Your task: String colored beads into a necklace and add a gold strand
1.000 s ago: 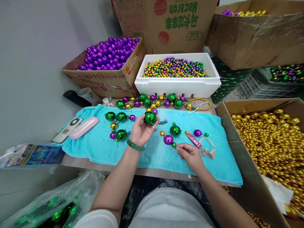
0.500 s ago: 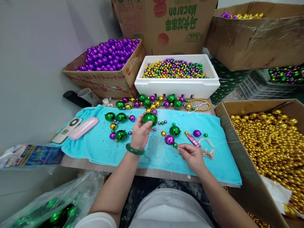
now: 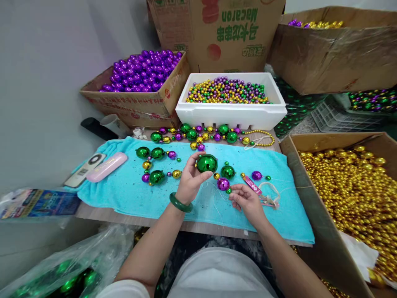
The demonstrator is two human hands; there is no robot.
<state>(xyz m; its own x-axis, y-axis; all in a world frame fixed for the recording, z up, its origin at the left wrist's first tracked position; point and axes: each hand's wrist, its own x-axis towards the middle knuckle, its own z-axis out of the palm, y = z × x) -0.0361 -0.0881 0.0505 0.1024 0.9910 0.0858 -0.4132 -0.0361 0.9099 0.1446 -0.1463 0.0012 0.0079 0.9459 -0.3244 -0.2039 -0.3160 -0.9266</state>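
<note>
My left hand (image 3: 192, 176) grips a large shiny green bead (image 3: 207, 164) between thumb and fingers, above the towel. Just to its right a gold bead, a purple bead (image 3: 223, 183) and a small green bead (image 3: 228, 191) run in a line. My right hand (image 3: 246, 200) pinches at the small green bead's end of that line; thin clear thread (image 3: 217, 207) loops below. Another large green bead (image 3: 228, 171) lies on the towel behind the purple one. Left of my left hand rests a curved row of green, gold and purple beads (image 3: 157, 177).
A turquoise towel (image 3: 124, 194) covers the table. A finished-looking bead string (image 3: 191, 134) lies behind it, before a white foam box (image 3: 231, 109) of small beads. Cardboard boxes hold purple beads (image 3: 141, 72) and gold beads (image 3: 359, 198). A pink case (image 3: 107, 167) sits left; a pink tag (image 3: 252, 184) right.
My left hand has moved right with the large green bead, bringing it close to the gold and purple beads. My right hand has stayed nearly in place.
</note>
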